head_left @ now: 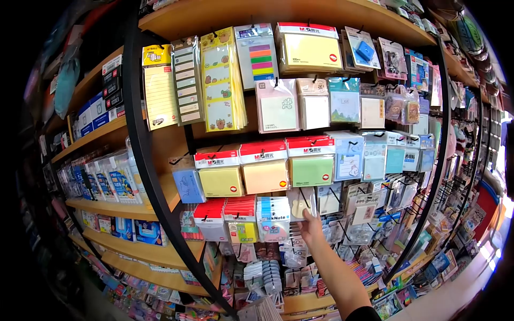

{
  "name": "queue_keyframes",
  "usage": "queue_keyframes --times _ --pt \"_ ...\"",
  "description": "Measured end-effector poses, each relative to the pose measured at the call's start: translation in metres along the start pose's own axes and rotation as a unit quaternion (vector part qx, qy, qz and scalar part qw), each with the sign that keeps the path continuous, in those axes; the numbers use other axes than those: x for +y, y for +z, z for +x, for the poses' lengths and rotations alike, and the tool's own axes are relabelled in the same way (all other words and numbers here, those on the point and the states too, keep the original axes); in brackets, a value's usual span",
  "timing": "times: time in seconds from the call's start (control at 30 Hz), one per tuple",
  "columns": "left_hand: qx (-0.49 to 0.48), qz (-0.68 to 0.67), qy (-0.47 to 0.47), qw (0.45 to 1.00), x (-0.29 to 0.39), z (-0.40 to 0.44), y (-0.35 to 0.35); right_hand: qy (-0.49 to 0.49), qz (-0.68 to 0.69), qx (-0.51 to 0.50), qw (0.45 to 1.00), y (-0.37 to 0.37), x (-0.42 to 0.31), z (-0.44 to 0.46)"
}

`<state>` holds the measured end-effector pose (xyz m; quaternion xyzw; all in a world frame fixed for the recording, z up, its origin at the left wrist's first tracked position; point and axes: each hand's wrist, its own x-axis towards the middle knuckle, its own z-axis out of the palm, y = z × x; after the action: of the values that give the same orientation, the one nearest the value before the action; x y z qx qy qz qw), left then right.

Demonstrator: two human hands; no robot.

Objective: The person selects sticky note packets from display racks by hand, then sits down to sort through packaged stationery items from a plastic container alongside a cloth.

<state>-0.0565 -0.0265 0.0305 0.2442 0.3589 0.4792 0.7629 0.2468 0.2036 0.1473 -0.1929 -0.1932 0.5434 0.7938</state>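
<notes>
My right hand [310, 229] reaches in from the lower right, its fingers closed on the lower edge of a small clear-wrapped sticky note pack [301, 202] with a pale yellow shape on it. This pack hangs in the row below the red-topped packs. Just left of it hangs a white and blue sticky note pack [273, 218], and to its right is another pale note pack [329, 198]. My left hand is out of view. At the bottom edge a stack of thin packets [261, 310] shows edge-on; what supports it is hidden.
Green [312, 170], orange [265, 176] and yellow [221, 181] note packs hang above the hand. A black rack post [155, 176] stands at left, beside wooden shelves [107, 206] of boxed goods. More hanging packets and hooks crowd the right side. A wooden shelf [289, 13] runs across the top.
</notes>
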Motion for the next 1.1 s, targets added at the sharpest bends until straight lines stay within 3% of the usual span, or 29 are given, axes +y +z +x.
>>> queue_keyframes --times 0.3,0.73,0.83,0.93,1.03,1.1 --pt "-0.009 -0.015 -0.015 1.0 -0.007 0.006 0.002 -0.128 -0.046 -0.044 0.99 0.017 -0.043 -0.096" --pt "-0.005 -0.025 -0.017 1.0 -0.011 0.003 0.001 -0.19 -0.129 -0.012 0.973 0.025 -0.061 -0.131" --pt "-0.004 -0.028 -0.016 0.999 -0.011 0.002 0.0 -0.196 -0.091 -0.035 0.976 0.032 -0.07 -0.145" --pt "-0.002 -0.031 -0.018 0.999 -0.012 0.001 -0.001 -0.217 -0.153 -0.059 0.962 0.023 -0.074 -0.163" --pt "-0.003 -0.03 -0.021 0.999 -0.013 0.004 0.0 -0.163 -0.287 0.01 0.944 -0.009 -0.052 -0.191" --pt "-0.004 -0.031 -0.024 0.999 -0.015 0.002 0.0 -0.064 -0.369 0.01 0.927 -0.041 -0.021 -0.218"
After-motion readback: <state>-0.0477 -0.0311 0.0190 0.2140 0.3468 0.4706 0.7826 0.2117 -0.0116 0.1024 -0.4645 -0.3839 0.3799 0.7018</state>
